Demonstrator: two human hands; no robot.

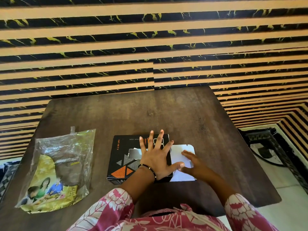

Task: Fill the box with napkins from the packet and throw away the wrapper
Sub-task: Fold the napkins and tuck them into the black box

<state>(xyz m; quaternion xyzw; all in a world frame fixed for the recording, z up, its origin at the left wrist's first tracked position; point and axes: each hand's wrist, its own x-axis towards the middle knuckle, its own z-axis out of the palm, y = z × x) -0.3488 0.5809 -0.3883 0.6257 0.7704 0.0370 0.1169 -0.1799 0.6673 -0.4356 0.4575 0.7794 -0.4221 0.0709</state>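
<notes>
A black box [120,157] with orange and grey triangles lies flat on the dark wooden table [166,114]. My left hand [155,155] presses on its top with the fingers spread straight. The box's white end flap [181,174] hangs open at the right side. My right hand [191,162] rests on that flap with its fingers extended. A clear and yellow plastic wrapper [58,172] lies flat and looks empty at the table's left. No napkins are visible outside the box.
A striped black and tan wall panel [150,47] rises right behind the table. A patterned rug [275,147] lies on the floor to the right. My pink patterned sleeves [116,210] fill the bottom of the view.
</notes>
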